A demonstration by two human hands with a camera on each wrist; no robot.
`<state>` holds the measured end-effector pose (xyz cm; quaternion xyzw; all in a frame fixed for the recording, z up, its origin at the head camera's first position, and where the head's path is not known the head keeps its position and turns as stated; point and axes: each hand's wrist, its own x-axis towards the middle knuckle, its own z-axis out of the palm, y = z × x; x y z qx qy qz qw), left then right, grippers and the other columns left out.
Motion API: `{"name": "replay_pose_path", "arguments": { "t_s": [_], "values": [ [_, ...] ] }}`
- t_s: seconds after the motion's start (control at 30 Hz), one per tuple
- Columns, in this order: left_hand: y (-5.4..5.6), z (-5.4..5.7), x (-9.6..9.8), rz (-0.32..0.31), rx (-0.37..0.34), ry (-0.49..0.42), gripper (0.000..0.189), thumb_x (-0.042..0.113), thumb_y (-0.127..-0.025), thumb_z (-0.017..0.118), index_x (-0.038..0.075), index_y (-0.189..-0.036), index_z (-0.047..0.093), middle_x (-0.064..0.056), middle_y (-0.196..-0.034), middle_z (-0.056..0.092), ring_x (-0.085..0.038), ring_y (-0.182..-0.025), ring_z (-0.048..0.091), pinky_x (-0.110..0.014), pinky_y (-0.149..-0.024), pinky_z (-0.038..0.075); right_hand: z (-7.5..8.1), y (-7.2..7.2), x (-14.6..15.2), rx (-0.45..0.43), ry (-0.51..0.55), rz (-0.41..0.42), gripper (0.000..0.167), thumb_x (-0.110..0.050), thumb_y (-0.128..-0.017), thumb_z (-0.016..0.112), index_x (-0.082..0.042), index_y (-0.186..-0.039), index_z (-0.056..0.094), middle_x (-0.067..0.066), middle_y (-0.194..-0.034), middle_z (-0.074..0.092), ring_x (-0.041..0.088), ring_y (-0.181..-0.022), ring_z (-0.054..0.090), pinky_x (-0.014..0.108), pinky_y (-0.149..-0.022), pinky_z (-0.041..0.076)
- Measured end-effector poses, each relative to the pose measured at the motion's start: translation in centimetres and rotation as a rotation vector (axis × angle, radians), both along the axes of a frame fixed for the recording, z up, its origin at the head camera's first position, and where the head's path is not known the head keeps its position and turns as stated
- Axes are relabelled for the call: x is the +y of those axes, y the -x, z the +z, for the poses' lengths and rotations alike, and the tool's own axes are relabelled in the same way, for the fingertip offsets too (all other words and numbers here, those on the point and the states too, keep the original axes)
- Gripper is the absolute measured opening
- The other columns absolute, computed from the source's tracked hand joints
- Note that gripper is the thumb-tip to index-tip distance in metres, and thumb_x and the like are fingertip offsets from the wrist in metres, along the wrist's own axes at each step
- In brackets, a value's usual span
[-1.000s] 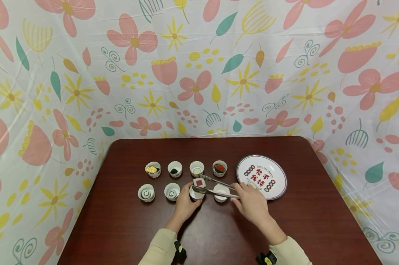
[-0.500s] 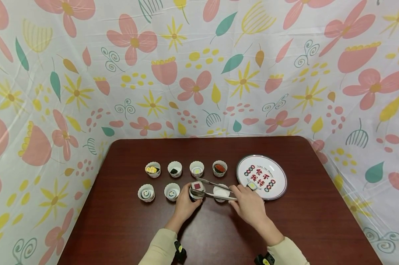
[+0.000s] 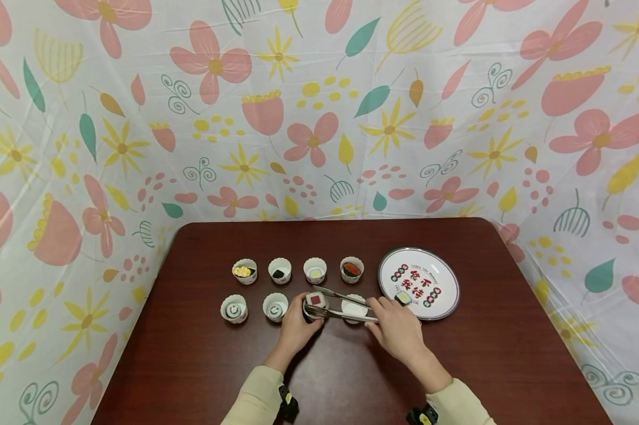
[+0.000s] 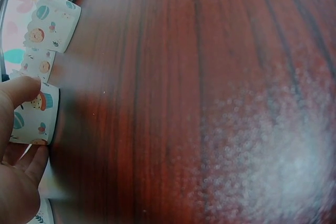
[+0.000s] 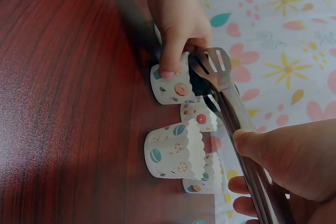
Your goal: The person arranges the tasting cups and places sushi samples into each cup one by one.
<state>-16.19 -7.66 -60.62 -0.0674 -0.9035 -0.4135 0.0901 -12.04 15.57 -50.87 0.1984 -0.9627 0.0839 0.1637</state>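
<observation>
My left hand (image 3: 297,323) grips a white paper baking cup (image 4: 39,114) printed with cupcakes, thumb on the near side and fingers on the other. At that cup's mouth sits a sushi roll (image 3: 315,299) with a red square centre and a dark wrap; how deep it sits is unclear. My right hand (image 3: 399,327) holds metal tongs (image 5: 239,119) with slotted ends, whose two arms lie on either side of the roll. Below the tongs stands another baking cup (image 3: 354,308), with no food visible in it.
Several more baking cups (image 3: 235,310) holding sushi pieces stand in two rows. An oval white plate (image 3: 441,268) with red characters lies to the right, a yellow-centred sushi roll (image 3: 403,298) on it. A floral cloth (image 3: 319,171) hangs behind the brown table (image 3: 192,366).
The tongs and my right hand have shifted slightly left, and the red-centred roll has come left and down to the held cup's mouth. My left hand stays in place.
</observation>
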Motion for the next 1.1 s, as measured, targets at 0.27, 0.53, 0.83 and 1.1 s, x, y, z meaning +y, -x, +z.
{"name": "replay_pose_path", "arguments": {
  "t_s": [0.27,0.53,0.83,1.1],
  "values": [
    [0.0,0.1,0.0,-0.007,0.001,-0.003,0.066,0.018,-0.066,0.079,0.007,-0.124,0.048,-0.008,-0.114,0.059,-0.024,-0.107,0.057,-0.040,-0.089,0.045,-0.2,0.0,-0.1,-0.007,-0.003,-0.005,0.044,-0.024,-0.068,0.079,-0.011,-0.105,0.059,0.003,-0.081,0.058,0.027,-0.074,0.056,0.037,-0.057,0.045],
    [-0.1,0.1,0.0,-0.013,0.012,-0.006,0.064,0.019,-0.067,0.080,0.007,-0.122,0.049,-0.009,-0.114,0.059,-0.023,-0.106,0.057,-0.041,-0.088,0.045,-0.2,-0.1,-0.1,-0.013,0.032,-0.013,0.044,-0.024,-0.068,0.079,-0.009,-0.105,0.060,0.005,-0.083,0.058,0.026,-0.076,0.058,0.038,-0.058,0.046],
    [-0.2,0.2,0.0,-0.013,0.026,-0.005,0.065,0.019,-0.067,0.080,0.006,-0.123,0.049,-0.008,-0.114,0.059,-0.024,-0.105,0.057,-0.041,-0.087,0.046,-0.1,-0.4,0.8,-0.031,0.047,-0.053,0.043,-0.025,-0.070,0.078,-0.010,-0.105,0.059,0.005,-0.085,0.060,0.026,-0.073,0.058,0.037,-0.053,0.044],
    [-0.1,0.1,0.0,-0.010,0.032,-0.016,0.065,0.016,-0.065,0.081,0.006,-0.122,0.051,-0.007,-0.112,0.059,-0.023,-0.103,0.057,-0.040,-0.086,0.045,0.1,-0.5,2.1,-0.001,0.055,-0.074,0.045,-0.023,-0.069,0.079,-0.008,-0.106,0.060,0.006,-0.083,0.058,0.027,-0.070,0.058,0.035,-0.050,0.042]
  ]
}}
